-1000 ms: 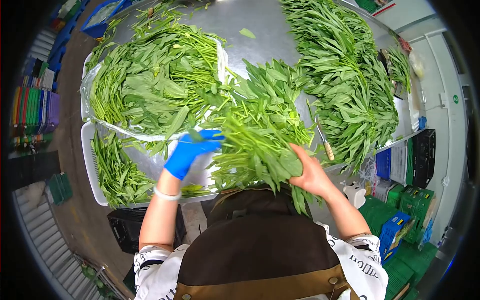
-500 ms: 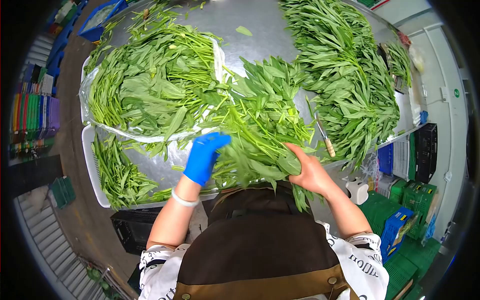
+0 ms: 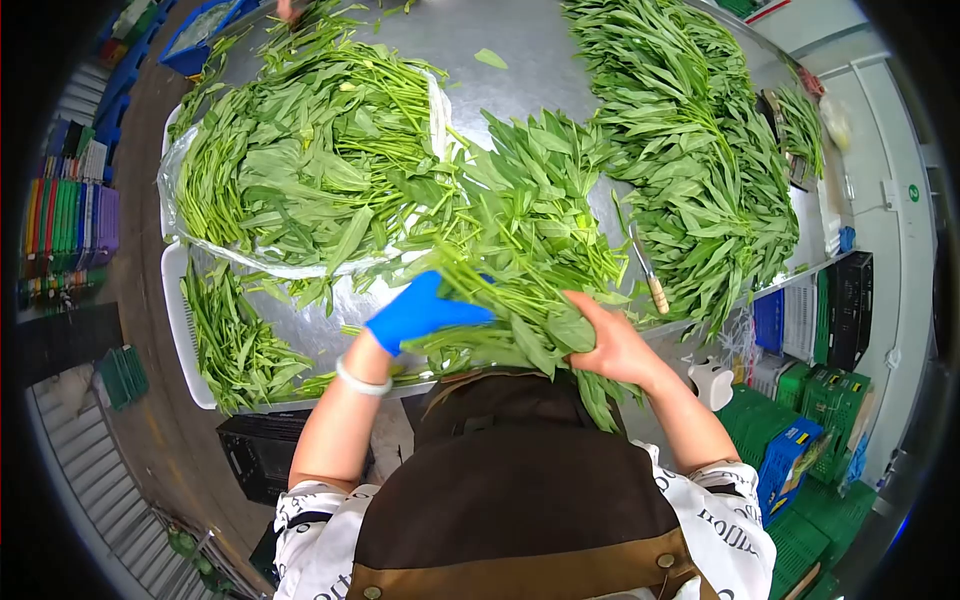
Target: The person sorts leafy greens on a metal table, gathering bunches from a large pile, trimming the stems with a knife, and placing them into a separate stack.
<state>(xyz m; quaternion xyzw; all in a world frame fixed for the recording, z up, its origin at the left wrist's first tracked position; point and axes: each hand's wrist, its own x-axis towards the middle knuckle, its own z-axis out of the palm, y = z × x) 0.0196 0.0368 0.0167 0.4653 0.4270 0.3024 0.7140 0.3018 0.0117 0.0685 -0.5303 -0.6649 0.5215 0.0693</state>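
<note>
**Desk:** Start at the left. Materials and shapes?

**Operator:** At the far left I see a white plastic tray point(image 3: 172, 300) with a straight rim, holding loose stalks point(image 3: 235, 345) with long narrow leaves. Above it a crinkled clear plastic sheet point(image 3: 175, 170) carries a large heap point(image 3: 310, 170) of soft pointed leaves and thin pale stems. Everything rests on a steel table point(image 3: 520, 50), which is smooth with a dull shine.

**Desk:** The hands, and the hold?

**Operator:** The left hand point(image 3: 425, 310) wears a smooth blue glove. Its fingers are stretched out against the left flank of the bundle of greens point(image 3: 530, 270). The fingertips are buried under leaves, so I cannot tell whether it clasps anything. The right hand point(image 3: 612, 345) is bare and closed round the bundle's near end, and leaves spill below the fist over the table's near edge. The bundle lies mid-table, directly in front of the person, fanning away from the body. Its far leaves overlap the large heap.

**Desk:** Edges and open room?

**Operator:** Just right of the right hand a knife point(image 3: 650, 280) with a wooden handle lies on bare steel, close to the bundle. Beyond it a second heap point(image 3: 700, 160) runs to the table's right edge, with some leaves hanging over. I note bare steel in three places:
- a patch between the tray and the left hand
- a narrow strip between the bundle and the second heap
- a wider stretch at the far middle

Past the right edge, lower down, stand green and blue crates point(image 3: 800, 440).
</note>
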